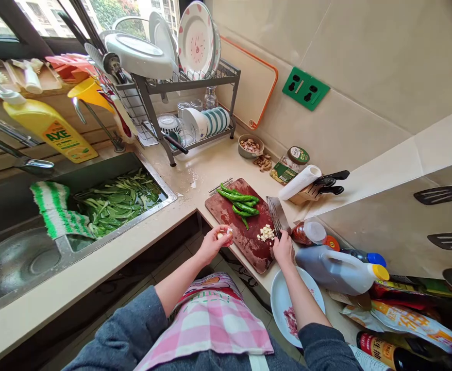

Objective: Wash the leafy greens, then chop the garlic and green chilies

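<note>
My left hand (pixel 212 244) is closed around small pale pieces that look like garlic cloves (pixel 220 235), held just off the left edge of the brown cutting board (pixel 245 237). My right hand (pixel 283 249) grips a cleaver (pixel 278 213), its wide blade resting along the board's right side. Beside the blade lies a small heap of chopped garlic (pixel 266 233). Several long green peppers (pixel 241 198) are piled on the far half of the board. Under my right forearm stands a white plate (pixel 280 293) with sliced raw meat (pixel 290 320) on it.
Leafy greens (pixel 117 198) soak in the sink (pixel 164 190) at left. A dish rack (pixel 190 85) stands behind the board, near a bowl of peeled pieces (pixel 250 146). To the right are a knife block (pixel 306 195), a large jug (pixel 337 268) and several bottles.
</note>
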Demonstrator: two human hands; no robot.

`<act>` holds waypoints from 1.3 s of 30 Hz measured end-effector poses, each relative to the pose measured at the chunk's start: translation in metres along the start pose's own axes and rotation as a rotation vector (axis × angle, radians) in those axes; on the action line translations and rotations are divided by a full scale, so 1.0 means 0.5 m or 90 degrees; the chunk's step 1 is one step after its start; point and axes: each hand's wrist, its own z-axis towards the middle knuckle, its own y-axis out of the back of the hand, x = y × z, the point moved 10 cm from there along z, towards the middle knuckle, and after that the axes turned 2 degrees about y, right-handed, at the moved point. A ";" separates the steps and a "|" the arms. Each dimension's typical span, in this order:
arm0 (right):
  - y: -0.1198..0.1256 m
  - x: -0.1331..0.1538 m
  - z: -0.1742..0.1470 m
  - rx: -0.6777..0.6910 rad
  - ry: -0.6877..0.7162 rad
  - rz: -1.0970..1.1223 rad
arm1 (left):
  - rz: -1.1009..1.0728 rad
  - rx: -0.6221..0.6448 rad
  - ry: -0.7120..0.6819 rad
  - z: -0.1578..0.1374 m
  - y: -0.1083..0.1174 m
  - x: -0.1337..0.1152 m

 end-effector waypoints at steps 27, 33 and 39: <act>-0.108 0.859 -0.705 0.869 0.405 0.583 | 0.201 -0.500 -0.303 -0.652 0.535 -0.115; -0.151 1.022 -1.058 1.022 0.500 0.516 | 0.069 -0.671 -0.291 -0.951 0.730 -0.048; -0.210 1.120 -1.326 1.166 0.469 0.461 | -0.098 -0.852 -0.402 -1.227 0.849 0.022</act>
